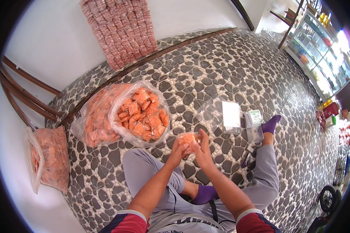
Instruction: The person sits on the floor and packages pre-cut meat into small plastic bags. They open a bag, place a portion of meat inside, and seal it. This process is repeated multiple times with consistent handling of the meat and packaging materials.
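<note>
Both my hands meet above the floor in front of my folded leg. Between them is a small clear plastic packet with orange contents [187,139]. My left hand [176,153] grips its left side with the thumb on top. On the packet's right side, my right hand [203,150] presses with the thumb while its index finger is raised. Just left of my hands lies a large clear plastic bag [166,128], its mouth wide and full of similar orange packets [143,113]. What exactly the packets contain is too small to tell.
Another filled bag [97,116] lies behind the first, and a third bag [54,157] leans by the wall. Right of my hands are clear plastic sleeves with white paper [231,114] and a stack of printed labels [254,117]. Strung packets [125,32] rest against the wall; a glass cabinet [318,55] stands far right.
</note>
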`<act>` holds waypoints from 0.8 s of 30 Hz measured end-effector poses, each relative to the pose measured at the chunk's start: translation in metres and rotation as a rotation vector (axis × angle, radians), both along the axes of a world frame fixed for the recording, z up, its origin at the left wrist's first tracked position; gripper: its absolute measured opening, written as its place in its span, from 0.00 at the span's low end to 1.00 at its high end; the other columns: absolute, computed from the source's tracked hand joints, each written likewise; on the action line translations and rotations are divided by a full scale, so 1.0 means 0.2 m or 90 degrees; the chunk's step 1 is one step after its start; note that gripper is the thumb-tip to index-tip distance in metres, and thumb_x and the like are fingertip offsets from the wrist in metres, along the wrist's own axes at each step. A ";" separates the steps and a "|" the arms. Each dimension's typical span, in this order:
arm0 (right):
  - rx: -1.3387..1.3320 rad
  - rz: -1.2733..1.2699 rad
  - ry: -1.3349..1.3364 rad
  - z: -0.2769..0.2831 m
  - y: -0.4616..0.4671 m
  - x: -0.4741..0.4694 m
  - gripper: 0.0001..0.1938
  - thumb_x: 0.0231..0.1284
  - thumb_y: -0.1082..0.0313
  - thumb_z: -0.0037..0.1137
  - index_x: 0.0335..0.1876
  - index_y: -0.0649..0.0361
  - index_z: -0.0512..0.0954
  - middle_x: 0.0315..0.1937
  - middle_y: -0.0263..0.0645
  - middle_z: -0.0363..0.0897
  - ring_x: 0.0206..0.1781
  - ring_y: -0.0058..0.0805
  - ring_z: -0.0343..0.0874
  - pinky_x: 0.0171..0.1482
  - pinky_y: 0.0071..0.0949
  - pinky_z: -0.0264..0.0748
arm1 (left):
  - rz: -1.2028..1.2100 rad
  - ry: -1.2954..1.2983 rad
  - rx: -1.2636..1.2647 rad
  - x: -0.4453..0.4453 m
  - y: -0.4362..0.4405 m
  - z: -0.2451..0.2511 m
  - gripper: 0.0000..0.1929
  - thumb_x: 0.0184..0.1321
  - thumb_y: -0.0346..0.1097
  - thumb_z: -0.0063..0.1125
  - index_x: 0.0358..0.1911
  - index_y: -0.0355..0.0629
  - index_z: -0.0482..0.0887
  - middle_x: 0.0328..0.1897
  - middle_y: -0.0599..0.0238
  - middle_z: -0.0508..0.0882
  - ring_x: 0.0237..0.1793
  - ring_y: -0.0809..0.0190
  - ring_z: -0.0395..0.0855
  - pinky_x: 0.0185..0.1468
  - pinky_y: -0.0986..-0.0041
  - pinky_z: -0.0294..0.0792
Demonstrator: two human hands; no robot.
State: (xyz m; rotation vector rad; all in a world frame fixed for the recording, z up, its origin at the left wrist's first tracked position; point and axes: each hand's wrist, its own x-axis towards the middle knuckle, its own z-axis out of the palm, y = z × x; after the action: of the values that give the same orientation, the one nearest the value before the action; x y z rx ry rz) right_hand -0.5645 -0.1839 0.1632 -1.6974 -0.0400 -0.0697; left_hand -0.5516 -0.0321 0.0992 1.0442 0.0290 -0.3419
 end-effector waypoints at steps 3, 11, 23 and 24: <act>0.094 0.084 0.098 -0.01 -0.02 0.00 0.36 0.88 0.54 0.48 0.84 0.72 0.50 0.74 0.51 0.69 0.75 0.37 0.71 0.79 0.36 0.64 | -0.027 -0.021 -0.021 0.00 -0.04 -0.06 0.29 0.79 0.52 0.53 0.76 0.47 0.66 0.60 0.66 0.82 0.47 0.70 0.84 0.41 0.76 0.74; 0.076 0.216 0.063 -0.02 -0.12 -0.02 0.43 0.87 0.56 0.52 0.89 0.67 0.36 0.77 0.48 0.66 0.80 0.33 0.65 0.81 0.34 0.62 | -0.047 -0.110 0.075 -0.02 -0.06 0.00 0.46 0.77 0.77 0.39 0.81 0.43 0.61 0.74 0.58 0.76 0.72 0.60 0.77 0.73 0.66 0.71; 0.335 0.187 0.202 0.09 -0.15 -0.01 0.49 0.77 0.71 0.59 0.90 0.59 0.35 0.77 0.46 0.64 0.79 0.34 0.68 0.78 0.35 0.69 | -0.105 -0.157 0.048 0.06 -0.07 0.15 0.47 0.78 0.76 0.37 0.83 0.41 0.58 0.77 0.56 0.75 0.75 0.59 0.76 0.76 0.67 0.69; 0.348 0.200 0.191 0.09 -0.15 -0.01 0.47 0.77 0.71 0.59 0.89 0.59 0.38 0.76 0.46 0.65 0.78 0.34 0.69 0.77 0.35 0.70 | -0.102 -0.160 0.041 0.07 -0.08 0.15 0.47 0.79 0.76 0.37 0.83 0.41 0.58 0.77 0.56 0.75 0.75 0.59 0.76 0.76 0.67 0.69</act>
State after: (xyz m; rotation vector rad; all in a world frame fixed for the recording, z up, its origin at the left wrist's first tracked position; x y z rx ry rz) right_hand -0.5658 -0.2139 0.1817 -1.1242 -0.0571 0.3780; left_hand -0.5383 -0.0482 0.1295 1.1497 -0.2717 -0.3548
